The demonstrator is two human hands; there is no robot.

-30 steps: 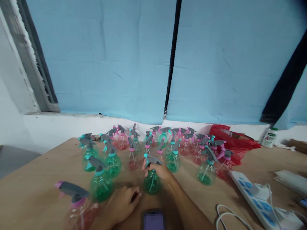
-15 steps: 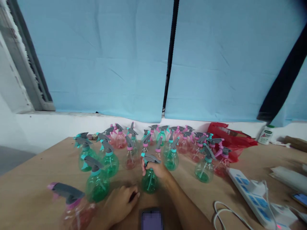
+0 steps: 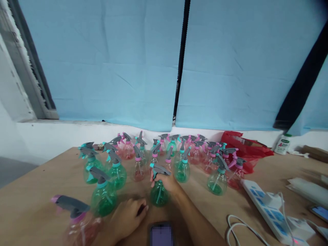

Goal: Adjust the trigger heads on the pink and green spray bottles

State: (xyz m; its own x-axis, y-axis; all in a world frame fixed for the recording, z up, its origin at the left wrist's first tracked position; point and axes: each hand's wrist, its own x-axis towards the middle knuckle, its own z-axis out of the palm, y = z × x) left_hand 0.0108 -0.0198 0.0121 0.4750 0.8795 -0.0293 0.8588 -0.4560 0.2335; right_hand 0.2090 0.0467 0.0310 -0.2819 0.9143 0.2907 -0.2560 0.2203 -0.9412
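My right hand (image 3: 167, 181) is wrapped round the neck and trigger of a green spray bottle (image 3: 159, 197) with a grey and turquoise head. The bottle stands upright on the table in front of me. To its left, my left hand (image 3: 132, 214) rests on the tabletop with its fingers loosely curled, and a dark hollow shows between thumb and fingers. Close to that hand are another green spray bottle (image 3: 104, 200) and, nearer me, a pink spray bottle (image 3: 82, 227). A phone (image 3: 161, 235) lies below the held bottle at the frame's lower edge.
Several pink and green spray bottles (image 3: 182, 169) crowd the table's (image 3: 38, 188) far side. Right of them lie a red plastic bag (image 3: 246, 147), a white bottle (image 3: 282, 144), a power strip (image 3: 266, 212) with cables and a second phone (image 3: 320, 212). Blue curtains (image 3: 115, 68) hang behind.
The view has shifted very slightly. My right hand keeps its hold on the green spray bottle, and my left hand stays on the table.
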